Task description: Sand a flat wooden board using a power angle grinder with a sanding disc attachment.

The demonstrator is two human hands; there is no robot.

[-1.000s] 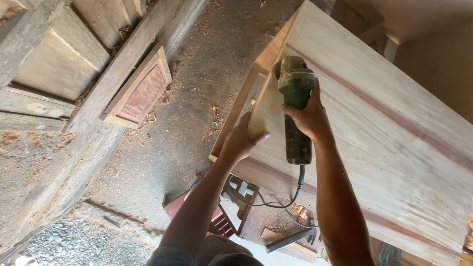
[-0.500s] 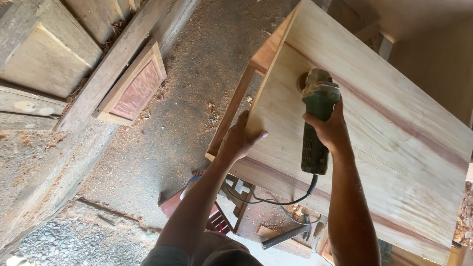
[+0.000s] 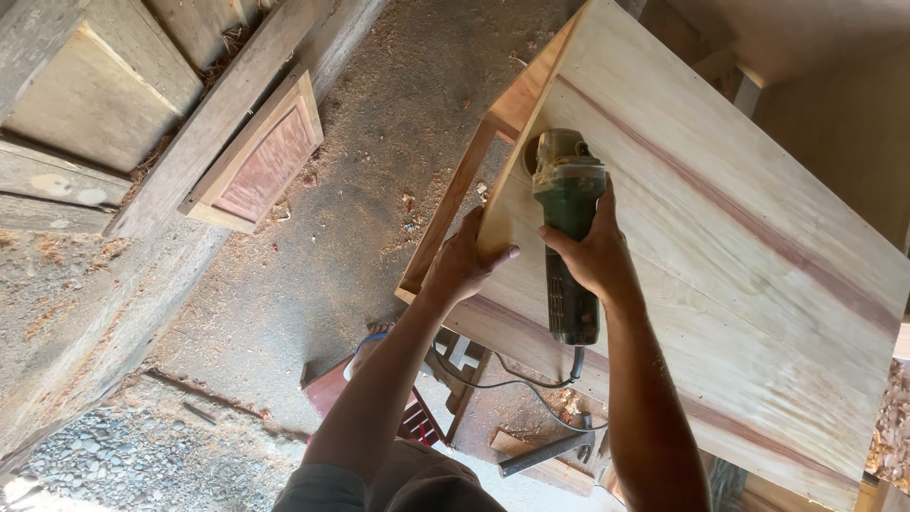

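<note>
- Two hands are at work on a big pale wooden panel (image 3: 720,284) that fills the right side of our view and slopes away to the far edge.
- Our right hand (image 3: 590,254) is closed around the body of a green grinder (image 3: 567,237), fingers wrapped over its top.
- We hold the grinder lying flat on the panel near its left edge, head pointing to the far side, dark handle end pointing back toward us.
- A black cord (image 3: 512,379) leaves the handle end and loops down below the near edge of the panel.
- Our left hand (image 3: 464,265) grips the left edge of the panel just beside the grinder, thumb on the top face, fingers curled over the edge.
- A reddish streak runs along the panel's grain to the right of the grinder.
- A thin wooden frame (image 3: 455,204) sits under the panel's left edge, over the dirt floor (image 3: 379,142).
- Left of us, a small framed door panel (image 3: 256,156) with a reddish middle leans against rough timber beams (image 3: 114,104).
- Near us, under the panel, a hammer (image 3: 550,450) lies among wood scraps.
</note>
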